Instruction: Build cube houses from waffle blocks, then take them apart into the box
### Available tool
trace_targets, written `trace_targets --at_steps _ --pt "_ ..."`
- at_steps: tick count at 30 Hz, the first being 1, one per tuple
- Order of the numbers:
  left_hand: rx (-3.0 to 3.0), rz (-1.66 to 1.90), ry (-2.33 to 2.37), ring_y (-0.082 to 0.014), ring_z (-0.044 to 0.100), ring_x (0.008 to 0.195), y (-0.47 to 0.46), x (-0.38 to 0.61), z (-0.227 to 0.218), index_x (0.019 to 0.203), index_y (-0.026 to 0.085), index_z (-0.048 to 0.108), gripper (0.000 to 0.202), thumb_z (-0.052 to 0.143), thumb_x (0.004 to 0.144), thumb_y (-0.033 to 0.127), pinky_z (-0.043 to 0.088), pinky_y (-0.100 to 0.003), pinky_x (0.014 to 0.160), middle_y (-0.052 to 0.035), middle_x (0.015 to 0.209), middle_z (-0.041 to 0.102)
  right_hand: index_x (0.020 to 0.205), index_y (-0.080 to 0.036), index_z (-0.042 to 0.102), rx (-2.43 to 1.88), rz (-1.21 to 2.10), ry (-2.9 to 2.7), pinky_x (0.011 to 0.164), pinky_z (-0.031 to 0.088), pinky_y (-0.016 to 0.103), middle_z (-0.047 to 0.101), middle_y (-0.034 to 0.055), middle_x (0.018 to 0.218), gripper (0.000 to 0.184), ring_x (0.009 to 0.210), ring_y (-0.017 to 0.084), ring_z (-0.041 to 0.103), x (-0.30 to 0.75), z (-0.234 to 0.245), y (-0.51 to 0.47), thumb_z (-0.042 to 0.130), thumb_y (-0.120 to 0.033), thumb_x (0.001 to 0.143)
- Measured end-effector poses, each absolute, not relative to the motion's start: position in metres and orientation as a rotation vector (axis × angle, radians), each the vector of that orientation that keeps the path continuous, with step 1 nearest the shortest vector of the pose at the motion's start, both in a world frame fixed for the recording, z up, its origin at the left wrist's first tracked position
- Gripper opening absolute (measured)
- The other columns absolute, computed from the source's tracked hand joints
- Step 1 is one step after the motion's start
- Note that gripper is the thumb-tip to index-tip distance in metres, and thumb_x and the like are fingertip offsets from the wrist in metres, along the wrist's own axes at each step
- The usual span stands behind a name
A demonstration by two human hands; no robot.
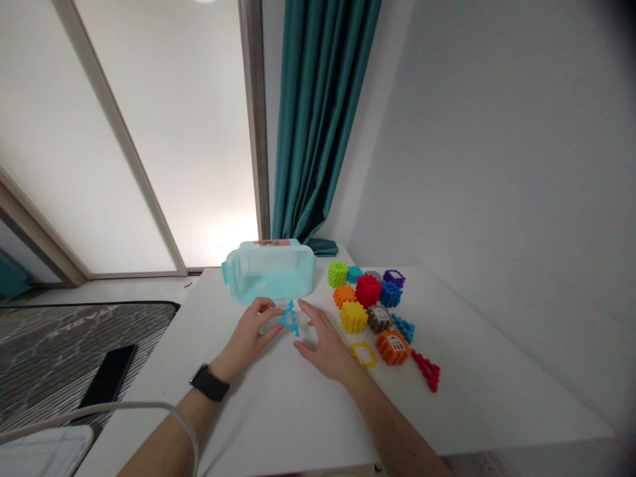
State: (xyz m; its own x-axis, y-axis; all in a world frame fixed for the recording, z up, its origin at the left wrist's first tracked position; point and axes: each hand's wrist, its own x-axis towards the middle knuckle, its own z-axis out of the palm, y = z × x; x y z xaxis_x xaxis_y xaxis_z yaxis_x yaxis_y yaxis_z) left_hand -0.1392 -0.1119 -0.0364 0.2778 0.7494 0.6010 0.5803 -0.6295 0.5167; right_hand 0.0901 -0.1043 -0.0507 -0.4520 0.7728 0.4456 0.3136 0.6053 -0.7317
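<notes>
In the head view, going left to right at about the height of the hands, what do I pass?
Black smartphone → left hand → blue lattice toy piece → right hand → yellow frame piece → orange window block → red triangular piece.

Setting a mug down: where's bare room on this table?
Bare table lies right of the red triangular piece, by the wall, and left of the left hand, below the aqua box. The colourful blocks crowd the area right of the box.
</notes>
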Motion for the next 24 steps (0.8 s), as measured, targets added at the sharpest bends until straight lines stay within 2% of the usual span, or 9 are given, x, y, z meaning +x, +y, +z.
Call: trace_targets --at_steps 3,9,15,24 --pt "2.353 1.227 1.189 -0.0208 0.059 0.098 -0.1125 -0.1405 -0.0341 0.114 0.024 0.068 0.023 0.058 0.096 0.033 0.055 -0.040 0.088 -0.0090 0.112 0.056 0.153 -0.034 0.030 -0.847 0.734 -2.054 0.110 0.043 0.048 0.046 0.0080 0.150 0.085 0.137 0.026 0.044 0.0936 -0.0486 -0.1028 0.070 -0.017 0.080" --pt "2.349 1.185 1.159 -0.0199 0.059 0.096 -0.1143 -0.1408 -0.0311 0.114 0.024 0.069 0.024 0.057 0.096 0.035 0.054 -0.039 0.088 -0.0093 0.113 0.055 0.149 -0.033 0.040 -0.814 0.779 -2.064 0.108 0.044 0.048 0.050 0.0081 0.148 0.078 0.135 0.026 0.046 0.0950 -0.0473 -0.1025 0.072 -0.017 0.080" --pt "2.363 1.105 1.167 -0.0205 0.059 0.099 -0.1156 -0.1410 -0.0293 0.115 0.026 0.069 0.024 0.057 0.096 0.032 0.054 -0.038 0.089 -0.0095 0.115 0.056 0.151 -0.034 0.035 -0.824 0.822 -2.083 0.107 0.045 0.046 0.047 0.0076 0.150 0.086 0.136 0.025 0.046 0.0961 -0.0476 -0.1026 0.074 -0.015 0.077" --pt "2.389 1.082 1.191 -0.0216 0.060 0.101 -0.1153 -0.1403 -0.0320 0.114 0.026 0.068 0.023 0.060 0.094 0.029 0.053 -0.037 0.090 -0.0093 0.116 0.057 0.149 -0.030 0.039 -0.857 0.760 -2.097 0.108 0.044 0.048 0.054 0.0095 0.141 0.083 0.128 0.027 0.052 0.0961 -0.0427 -0.1059 0.072 -0.015 0.075"
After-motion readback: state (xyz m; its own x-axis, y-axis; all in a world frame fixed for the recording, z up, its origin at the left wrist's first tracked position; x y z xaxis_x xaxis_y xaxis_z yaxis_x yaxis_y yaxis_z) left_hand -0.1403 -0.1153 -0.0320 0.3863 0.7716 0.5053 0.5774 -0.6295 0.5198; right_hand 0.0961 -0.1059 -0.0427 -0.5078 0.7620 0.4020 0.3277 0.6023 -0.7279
